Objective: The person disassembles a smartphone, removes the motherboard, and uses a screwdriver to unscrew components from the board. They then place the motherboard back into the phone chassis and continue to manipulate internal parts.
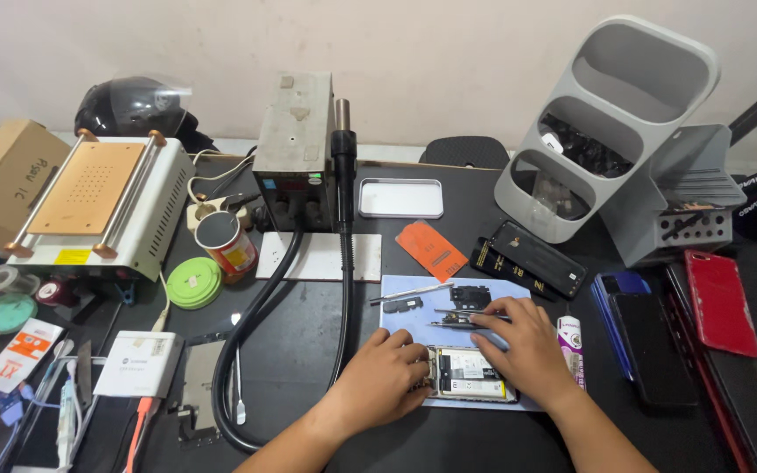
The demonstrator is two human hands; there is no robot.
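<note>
An opened smartphone [470,375] with its insides showing lies on a pale blue work mat [413,317] on the black desk. My left hand [378,381] rests on the phone's left end, fingers curled against its edge. My right hand [523,346] lies over the phone's upper right side, fingertips reaching toward small black parts [470,296] and metal tweezers [412,293] on the mat. Whether my right fingers pinch a tool is hidden.
A hot air station [295,144] with a black hose [251,350] stands behind. A heating plate machine [98,206] is at left, a grey tiered organiser [611,131] at right. Phones [646,346] and a red case [718,302] lie right. A can [225,245] and green tape roll [193,282] sit left.
</note>
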